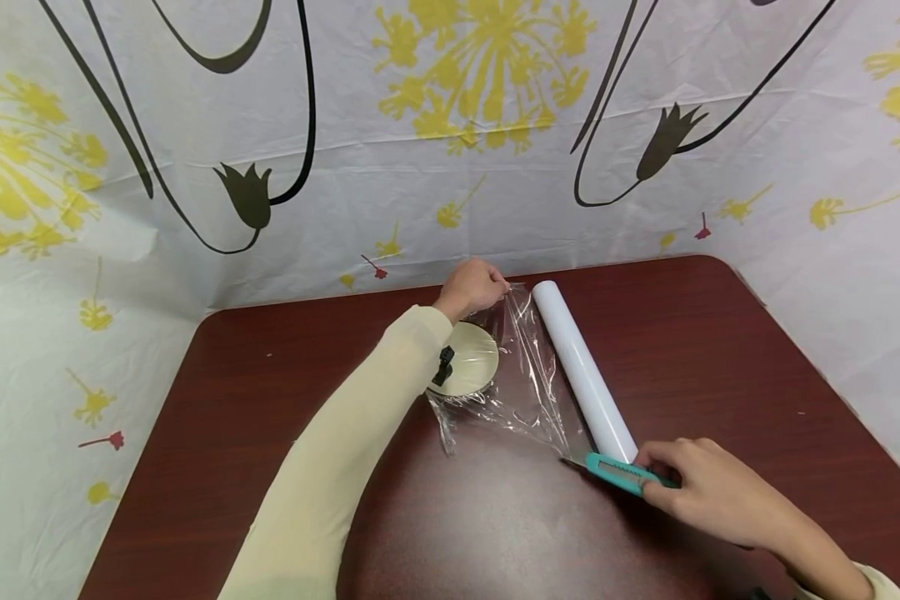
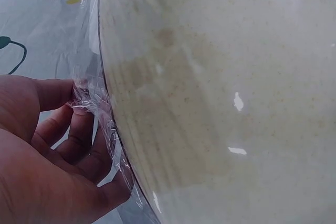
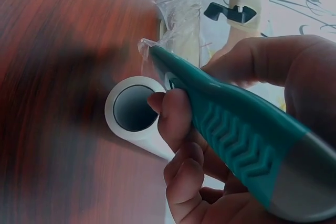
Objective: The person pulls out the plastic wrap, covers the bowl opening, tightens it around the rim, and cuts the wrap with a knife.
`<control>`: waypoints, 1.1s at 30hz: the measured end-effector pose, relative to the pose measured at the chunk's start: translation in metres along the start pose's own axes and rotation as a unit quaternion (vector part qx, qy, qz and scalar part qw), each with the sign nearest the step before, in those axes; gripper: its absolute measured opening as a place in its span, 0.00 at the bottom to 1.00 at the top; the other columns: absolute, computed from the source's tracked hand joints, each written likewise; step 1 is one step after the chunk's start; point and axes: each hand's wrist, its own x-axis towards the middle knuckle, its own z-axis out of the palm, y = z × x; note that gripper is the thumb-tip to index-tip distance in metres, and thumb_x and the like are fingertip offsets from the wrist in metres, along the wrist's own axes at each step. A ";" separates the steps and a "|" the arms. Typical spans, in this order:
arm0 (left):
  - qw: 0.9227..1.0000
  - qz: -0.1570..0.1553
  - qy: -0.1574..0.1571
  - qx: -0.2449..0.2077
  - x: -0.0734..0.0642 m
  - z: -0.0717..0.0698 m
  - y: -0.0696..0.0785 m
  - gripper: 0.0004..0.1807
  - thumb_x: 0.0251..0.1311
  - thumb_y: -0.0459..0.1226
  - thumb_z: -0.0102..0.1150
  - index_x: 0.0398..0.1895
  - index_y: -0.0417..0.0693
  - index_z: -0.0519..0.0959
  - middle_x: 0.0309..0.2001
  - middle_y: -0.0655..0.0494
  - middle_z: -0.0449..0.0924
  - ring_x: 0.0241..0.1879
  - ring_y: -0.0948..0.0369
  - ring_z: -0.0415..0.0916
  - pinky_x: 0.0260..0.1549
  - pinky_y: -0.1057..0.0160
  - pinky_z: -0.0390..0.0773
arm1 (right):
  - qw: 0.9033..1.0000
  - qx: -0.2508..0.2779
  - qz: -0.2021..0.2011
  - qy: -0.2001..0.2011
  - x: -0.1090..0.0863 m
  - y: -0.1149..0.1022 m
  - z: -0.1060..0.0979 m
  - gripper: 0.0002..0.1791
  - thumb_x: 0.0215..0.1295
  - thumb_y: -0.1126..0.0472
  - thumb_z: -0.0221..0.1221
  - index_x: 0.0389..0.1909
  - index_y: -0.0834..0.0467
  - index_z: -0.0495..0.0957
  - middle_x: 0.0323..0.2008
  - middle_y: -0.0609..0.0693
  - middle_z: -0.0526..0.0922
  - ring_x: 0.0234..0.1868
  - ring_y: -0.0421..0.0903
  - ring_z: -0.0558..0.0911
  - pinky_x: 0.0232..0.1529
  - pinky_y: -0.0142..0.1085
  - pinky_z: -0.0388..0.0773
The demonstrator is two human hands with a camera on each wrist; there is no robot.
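Note:
A teal utility knife [image 1: 621, 473] is gripped in my right hand [image 1: 708, 492], its blade tip at the near corner of a sheet of clear plastic wrap [image 1: 528, 367]. My left hand [image 1: 474, 287] pinches the far edge of that wrap, as the left wrist view shows with the gathered film [image 2: 86, 95] between thumb and fingers. Under the film lies a round cream-coloured dish [image 1: 478, 358], partly hidden by my left sleeve. Beside the wrap, a white roll [image 1: 581, 367] stretches away from my right hand; its hollow end [image 3: 135, 107] shows in the right wrist view.
The dark red wooden table [image 1: 720, 358] carries everything. A white cloth with printed flowers [image 1: 435, 200] hangs along its back and sides. A black wrist mount [image 1: 444, 367] sits on my left sleeve, above the dish.

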 end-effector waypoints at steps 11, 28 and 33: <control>1.000 0.011 0.005 -0.023 -0.008 -0.004 0.003 0.16 0.79 0.48 0.60 0.37 0.59 0.95 0.48 0.67 0.92 0.40 0.63 0.82 0.40 0.60 0.80 | 0.999 -0.012 -0.039 -0.001 -0.002 0.006 0.002 0.14 0.59 0.63 0.70 0.32 0.38 0.79 0.20 0.28 0.64 0.25 0.29 0.64 0.25 0.30 0.62; 0.999 0.015 -0.009 -0.042 -0.032 -0.019 0.015 0.16 0.81 0.42 0.55 0.44 0.53 0.94 0.57 0.60 0.90 0.37 0.60 0.80 0.37 0.60 0.77 | 0.998 -0.041 -0.044 0.020 0.004 -0.003 0.010 0.15 0.56 0.61 0.70 0.31 0.36 0.79 0.19 0.27 0.63 0.27 0.31 0.65 0.28 0.31 0.63; 0.999 0.009 -0.012 -0.037 -0.032 -0.019 0.015 0.18 0.82 0.43 0.53 0.41 0.55 0.94 0.58 0.63 0.90 0.39 0.60 0.80 0.39 0.59 0.78 | 0.998 -0.033 -0.062 0.008 0.003 0.000 0.010 0.14 0.55 0.62 0.71 0.31 0.38 0.80 0.19 0.27 0.63 0.27 0.30 0.65 0.28 0.31 0.63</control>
